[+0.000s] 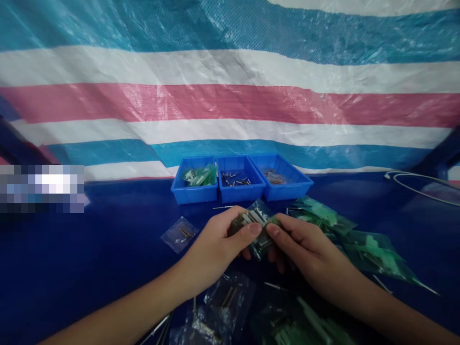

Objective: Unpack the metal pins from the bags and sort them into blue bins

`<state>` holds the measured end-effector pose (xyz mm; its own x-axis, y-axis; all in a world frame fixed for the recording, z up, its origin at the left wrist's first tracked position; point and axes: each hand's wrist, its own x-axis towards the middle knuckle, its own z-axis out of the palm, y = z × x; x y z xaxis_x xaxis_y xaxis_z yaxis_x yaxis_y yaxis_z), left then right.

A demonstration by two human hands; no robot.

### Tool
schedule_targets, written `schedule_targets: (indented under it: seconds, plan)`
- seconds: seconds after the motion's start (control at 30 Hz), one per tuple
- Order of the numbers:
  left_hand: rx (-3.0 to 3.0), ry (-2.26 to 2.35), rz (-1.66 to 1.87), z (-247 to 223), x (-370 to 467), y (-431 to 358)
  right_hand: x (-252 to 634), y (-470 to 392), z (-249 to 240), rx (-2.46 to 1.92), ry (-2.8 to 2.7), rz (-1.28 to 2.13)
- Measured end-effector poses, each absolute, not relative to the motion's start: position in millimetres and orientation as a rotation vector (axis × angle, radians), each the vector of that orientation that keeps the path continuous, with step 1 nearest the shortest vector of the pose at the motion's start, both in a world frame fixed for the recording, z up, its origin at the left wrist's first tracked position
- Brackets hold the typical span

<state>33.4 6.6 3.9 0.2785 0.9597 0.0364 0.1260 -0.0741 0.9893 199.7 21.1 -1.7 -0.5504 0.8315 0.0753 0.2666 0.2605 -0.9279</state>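
Observation:
Between my two hands, above the dark blue table, is a small clear plastic bag (259,209) with pale, rod-like pieces inside. My left hand (230,235) grips its left side, the thumb pressed across the front. On the right edge, my right hand (298,239) pinches it between thumb and fingers. Both hands' lower fingers are partly hidden behind the bag. Left of my left hand lies another clear bag (180,234) with brass-coloured pins. Beyond my right hand are green-tinted bags (375,251) holding pale and metal pieces.
Three blue bins stand at the back: the left bin (196,195) holds green bags, the middle bin (240,193) loose metal pins, the right bin (287,190) clear bags. More clear bags (230,294) lie in front. A pale cable (413,189) loops at right. A striped sheet (230,103) hangs behind.

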Motion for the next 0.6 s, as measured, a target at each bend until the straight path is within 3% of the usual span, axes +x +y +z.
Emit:
schedule_targets:
  seconds: [0.2,0.47,0.6]
  plan:
    - [1.389,1.077,1.039,-0.2,30.7,8.0,200.3,21.9,-0.8,-1.007,-1.899,1.274]
    - [1.553,1.071,0.918,4.2,30.9,-0.7,201.2,21.3,4.8,-0.960,-1.761,1.622]
    - [1.485,1.037,1.014,4.5,30.7,-0.7,202.6,23.2,3.2,-0.988,-1.738,1.522]
